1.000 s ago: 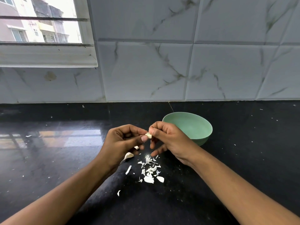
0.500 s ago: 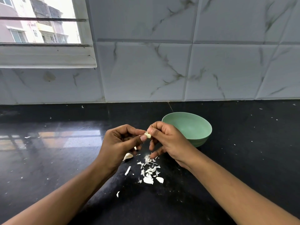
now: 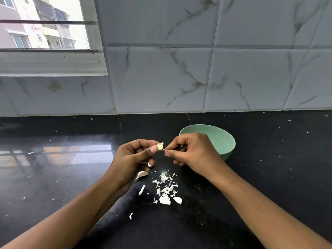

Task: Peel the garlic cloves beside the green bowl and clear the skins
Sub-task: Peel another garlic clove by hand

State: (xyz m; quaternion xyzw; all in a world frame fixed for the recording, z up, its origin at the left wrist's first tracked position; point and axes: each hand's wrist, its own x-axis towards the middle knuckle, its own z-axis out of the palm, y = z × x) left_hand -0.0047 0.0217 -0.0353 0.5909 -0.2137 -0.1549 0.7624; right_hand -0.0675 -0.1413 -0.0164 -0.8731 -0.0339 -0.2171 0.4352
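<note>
Black counter (image 3: 53, 177) carried everything. Green bowl (image 3: 221, 141) sat open, probably for finished cloves. Left hand (image 3: 133, 159), just left of the bowl, and right hand (image 3: 194, 155), overlapping its near rim, were both curled into pinches. Loose skins (image 3: 166, 189) lay front-left of the bowl under the hands, uncleared. Garlic clove (image 3: 159, 146) sat in the left pinch, steadied; the right pinched what looked like a skin sliver (image 3: 164, 150) at its tip, to strip it.

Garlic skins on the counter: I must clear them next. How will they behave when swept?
Probably very light: the garlic skins are thin, curled flakes, so they may scatter. Likely floppy and brittle, given the torn scraps. On the glossy counter they should slide easily.
</note>
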